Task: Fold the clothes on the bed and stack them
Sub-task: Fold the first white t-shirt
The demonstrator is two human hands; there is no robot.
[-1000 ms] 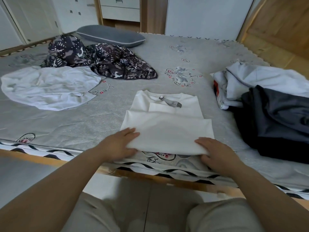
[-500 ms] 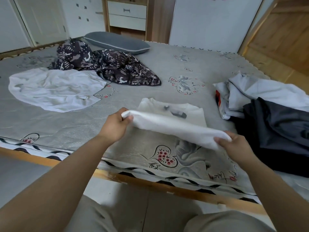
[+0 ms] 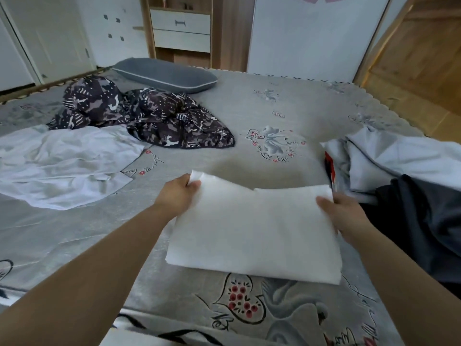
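Your left hand [image 3: 178,196] and right hand [image 3: 345,213] pinch the folded shirt's [image 3: 254,228] far corners; its long axis runs left-right on the bed [image 3: 249,106].

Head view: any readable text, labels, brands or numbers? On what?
Nothing reads for certain.
Grey bed cover: dark cursive script around its heart and flower prints, too stylised and blurred to quote.
Folded white shirt, gripped by left hand and right hand: no label or print showing.
Light grey garment with a red patch: patch too small to tell.
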